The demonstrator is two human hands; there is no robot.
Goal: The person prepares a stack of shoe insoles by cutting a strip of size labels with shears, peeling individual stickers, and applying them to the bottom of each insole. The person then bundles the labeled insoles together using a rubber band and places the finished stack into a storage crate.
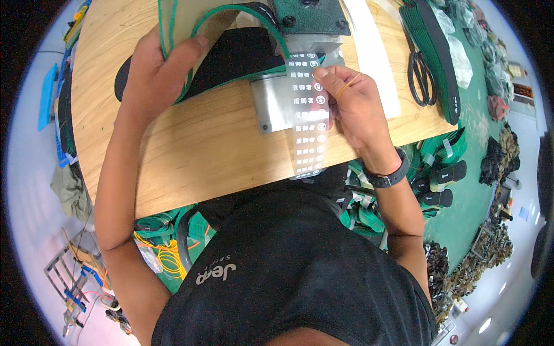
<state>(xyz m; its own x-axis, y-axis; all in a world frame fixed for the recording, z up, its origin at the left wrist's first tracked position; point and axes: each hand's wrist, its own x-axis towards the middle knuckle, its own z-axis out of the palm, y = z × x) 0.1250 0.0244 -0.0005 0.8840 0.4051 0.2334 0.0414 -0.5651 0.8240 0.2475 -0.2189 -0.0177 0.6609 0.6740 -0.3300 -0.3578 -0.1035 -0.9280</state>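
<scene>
Black shirt (294, 259) nearest, I see left hand (154, 75) gripping green-edged sheet (189, 20), right hand (356, 106) pinching label strip (307, 128), likely to steady it.

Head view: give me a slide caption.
Over a wooden table, left hand grips a green-edged tan sheet; right hand holds a translucent strip of printed labels.

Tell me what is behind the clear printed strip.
The wooden table shows through the clear strip lower down; a metal plate seems to continue behind it. White printing and the right hand hide parts.
</scene>
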